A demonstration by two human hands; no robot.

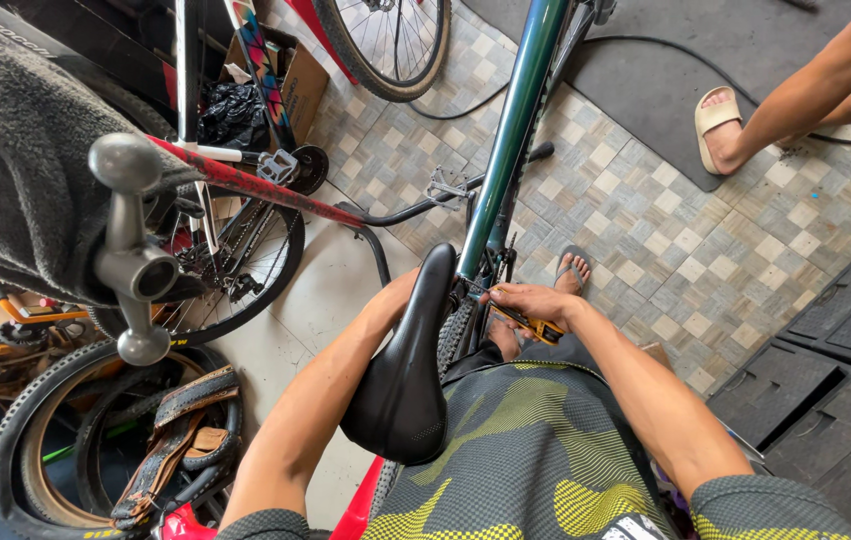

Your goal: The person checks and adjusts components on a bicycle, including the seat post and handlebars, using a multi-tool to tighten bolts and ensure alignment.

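Note:
A green-framed bicycle stands in front of me, its black saddle pointing toward me. My right hand grips a yellow-handled tool and holds it against the frame just below the seat tube, beside the rear tyre. My left hand reaches down behind the saddle's nose, mostly hidden by it, so what it touches cannot be made out.
A grey repair-stand clamp handle juts out at left, with a dark fleece cloth over it. Wheels and loose tyres crowd the left floor. Another person's sandalled foot rests on a dark mat upper right. Black plastic crates sit at right.

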